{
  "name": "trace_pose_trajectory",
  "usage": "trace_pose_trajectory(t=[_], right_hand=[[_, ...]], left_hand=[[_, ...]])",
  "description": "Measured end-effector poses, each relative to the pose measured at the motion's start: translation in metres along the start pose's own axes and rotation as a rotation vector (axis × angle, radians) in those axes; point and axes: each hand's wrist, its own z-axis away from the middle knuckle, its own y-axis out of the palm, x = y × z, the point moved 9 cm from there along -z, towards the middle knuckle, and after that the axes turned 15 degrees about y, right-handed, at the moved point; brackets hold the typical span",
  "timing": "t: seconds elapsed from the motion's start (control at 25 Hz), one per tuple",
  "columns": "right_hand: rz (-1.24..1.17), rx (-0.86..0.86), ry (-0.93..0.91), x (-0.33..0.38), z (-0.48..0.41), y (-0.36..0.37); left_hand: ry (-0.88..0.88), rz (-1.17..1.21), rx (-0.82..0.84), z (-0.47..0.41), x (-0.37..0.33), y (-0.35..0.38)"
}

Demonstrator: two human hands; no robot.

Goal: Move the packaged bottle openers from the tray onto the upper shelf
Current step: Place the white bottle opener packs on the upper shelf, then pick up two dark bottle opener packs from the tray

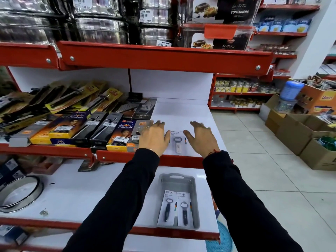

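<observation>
Red-edged shop shelving fills the view. On the upper shelf, near its front edge and right end, one packaged bottle opener lies flat between the left hand and the right hand, both with fingers spread and holding nothing. Below, the grey tray near the lower shelf's front right corner holds two more packaged openers, side by side.

Two carded openers flat in tray
</observation>
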Motion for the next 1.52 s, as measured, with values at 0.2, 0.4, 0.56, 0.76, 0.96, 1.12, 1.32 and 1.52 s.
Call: trace_pose_trajectory(t=[0.2, 0.4, 0.56, 0.76, 0.96, 1.12, 1.32, 1.52], right_hand=[[0.130, -0.110, -0.156, 0.004, 0.039, 0.001], [0.054, -0.079, -0.224, -0.007, 0.090, -0.004], [-0.082, -0.128, -0.260, -0.023, 0.143, -0.008], [-0.281, -0.135, -0.251, -0.054, 0.194, 0.015], [-0.232, 0.164, 0.107, -0.114, 0.163, 0.111], [-0.067, 0.404, 0.408, -0.159, 0.128, 0.191], [0.121, 0.506, 0.478, -0.172, 0.114, 0.249], [0.294, 0.477, 0.408, -0.175, 0.109, 0.276]], left_hand=[[0.160, -0.012, -0.063, 0.032, -0.025, 0.003], [0.187, 0.064, -0.123, 0.080, -0.050, 0.004], [0.121, 0.171, -0.206, 0.127, -0.062, 0.006], [-0.054, 0.312, -0.030, 0.168, -0.058, 0.055], [-0.299, 0.482, 0.189, 0.174, -0.033, 0.140], [-0.467, 0.476, 0.409, 0.171, -0.019, 0.206], [-0.585, 0.419, 0.561, 0.179, -0.006, 0.267], [-0.522, 0.346, 0.607, 0.175, -0.009, 0.303]])
